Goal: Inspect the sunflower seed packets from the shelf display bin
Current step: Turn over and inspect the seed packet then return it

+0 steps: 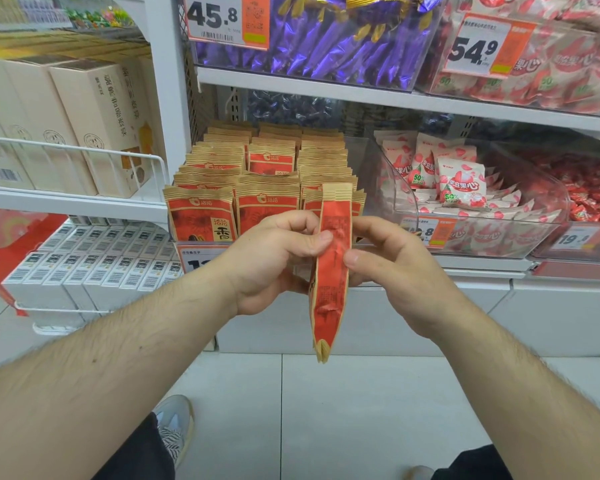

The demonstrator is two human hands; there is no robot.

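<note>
While standing at the display bin (187, 245), left hand (271, 268) and right hand (392, 271) pinching seed packets (331, 265) edge-on, mid-frame.

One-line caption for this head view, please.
Both hands, left hand and right hand, pinch a sunflower seed packet edge-on before the display bin.

Held packet (331, 268) seen edge-on: front face and print unreadable. Left hand (271, 268) fingers curled behind packet, tips hidden. Hands cover bin price tag (201, 259): only first digit shows. Second tag (430, 233) partly covered by right hand (395, 275). Rear seed packets (267, 147) overlapped, only top edges visible. Purple candy bin (326, 46) cut off at top edge. Shoes (175, 427) partly hidden by forearm, frame bottom.
</note>
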